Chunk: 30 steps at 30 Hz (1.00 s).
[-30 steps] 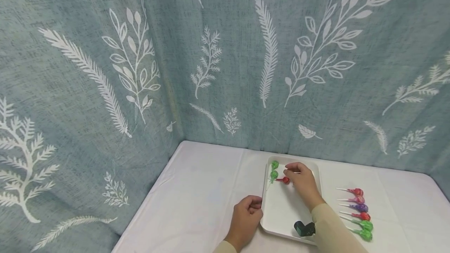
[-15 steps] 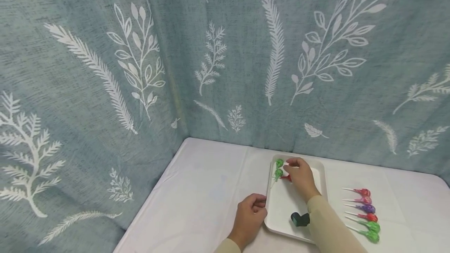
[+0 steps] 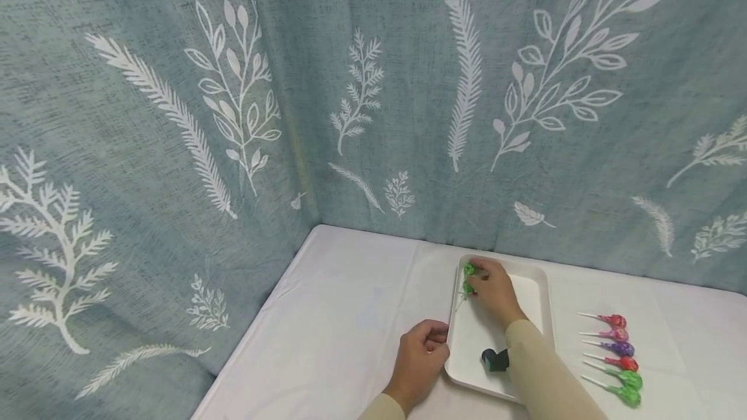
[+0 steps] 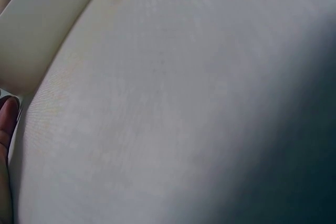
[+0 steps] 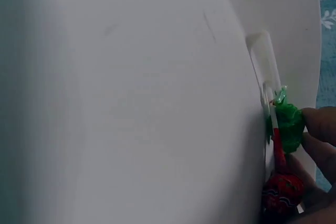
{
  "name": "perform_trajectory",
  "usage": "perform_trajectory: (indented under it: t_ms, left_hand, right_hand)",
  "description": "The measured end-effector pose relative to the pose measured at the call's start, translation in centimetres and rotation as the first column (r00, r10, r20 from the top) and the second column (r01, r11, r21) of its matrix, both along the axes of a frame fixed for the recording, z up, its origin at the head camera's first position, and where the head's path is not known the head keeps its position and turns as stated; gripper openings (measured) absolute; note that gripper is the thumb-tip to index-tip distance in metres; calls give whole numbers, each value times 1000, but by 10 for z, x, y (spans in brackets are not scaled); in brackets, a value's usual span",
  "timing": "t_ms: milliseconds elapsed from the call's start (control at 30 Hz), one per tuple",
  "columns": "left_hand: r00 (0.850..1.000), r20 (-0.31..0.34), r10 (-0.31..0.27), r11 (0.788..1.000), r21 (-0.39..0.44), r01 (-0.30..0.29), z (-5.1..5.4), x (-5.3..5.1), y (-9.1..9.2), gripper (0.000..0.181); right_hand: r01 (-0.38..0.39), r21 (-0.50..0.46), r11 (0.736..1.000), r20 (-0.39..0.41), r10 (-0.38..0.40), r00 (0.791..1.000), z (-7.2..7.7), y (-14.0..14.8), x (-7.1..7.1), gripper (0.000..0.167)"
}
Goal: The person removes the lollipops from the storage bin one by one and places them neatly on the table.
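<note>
Inside a white tray (image 3: 528, 266), my right hand (image 3: 492, 292) is at the two green-wrapped lollipops near the far left corner. Its fingertips pinch at a green lollipop head (image 5: 289, 125) in the right wrist view. A red lollipop (image 5: 283, 190) lies just beside it there, partly under the fingers; in the head view the hand hides it. My left hand (image 3: 417, 358) rests on the table, fingers loosely curled, tips touching the tray's left rim. Only one digit (image 4: 8, 124) of it shows in the left wrist view, by the tray wall.
Several wrapped lollipops lie in a column right of the tray, among them a purple one (image 3: 621, 348) and a green one (image 3: 629, 395). A dark object (image 3: 496, 360) stands at the tray's near end, partly behind the right sleeve. A patterned curtain (image 3: 362, 102) hangs behind the table.
My right hand has moved left from above the red lollipop to the green ones, covering the red one. My left hand keeps its place by the rim. The head view has shifted slightly.
</note>
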<state>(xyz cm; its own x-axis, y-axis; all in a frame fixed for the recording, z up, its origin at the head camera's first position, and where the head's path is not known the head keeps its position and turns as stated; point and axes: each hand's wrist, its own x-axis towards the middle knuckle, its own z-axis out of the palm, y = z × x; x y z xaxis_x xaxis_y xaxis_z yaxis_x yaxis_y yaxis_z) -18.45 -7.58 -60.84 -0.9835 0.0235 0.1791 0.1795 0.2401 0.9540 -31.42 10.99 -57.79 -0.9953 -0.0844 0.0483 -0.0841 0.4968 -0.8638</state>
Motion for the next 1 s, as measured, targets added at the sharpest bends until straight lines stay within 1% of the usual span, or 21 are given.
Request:
perform_trajectory:
  t_ms: [167, 267, 367, 467, 633, 833, 1000]
  left_hand:
    - [1000, 2, 2, 1000, -7, -2, 1, -1, 1, 34]
    - [1000, 0, 1, 1000, -12, -1, 2, -1, 1, 34]
    - [1000, 0, 4, 1000, -16, -4, 2, -2, 1, 33]
    - [1000, 7, 11, 1000, -17, -11, 2, -2, 2, 33]
    - [1000, 13, 18, 999, -28, -18, 1, -3, 2, 33]
    - [1000, 6, 19, 999, -30, -18, -1, -3, 3, 33]
    - [1000, 5, 13, 1000, -19, -13, -1, -2, 2, 33]
  right_hand:
    - [6, 53, 999, -21, -5, 1000, -3, -2, -1, 39]
    - [20, 70, 997, -17, -19, 1000, -4, -4, 1, 33]
    - [23, 69, 997, -20, -22, 1000, -4, -6, 2, 33]
    - [24, 52, 998, 0, -24, 1000, -2, -6, 4, 33]
    - [7, 53, 999, 26, -8, 1000, -1, -3, 6, 36]
    - [5, -4, 1000, 37, -4, 999, 4, 4, 6, 31]
    - [28, -102, 994, 80, -20, 997, 4, 11, 6, 29]
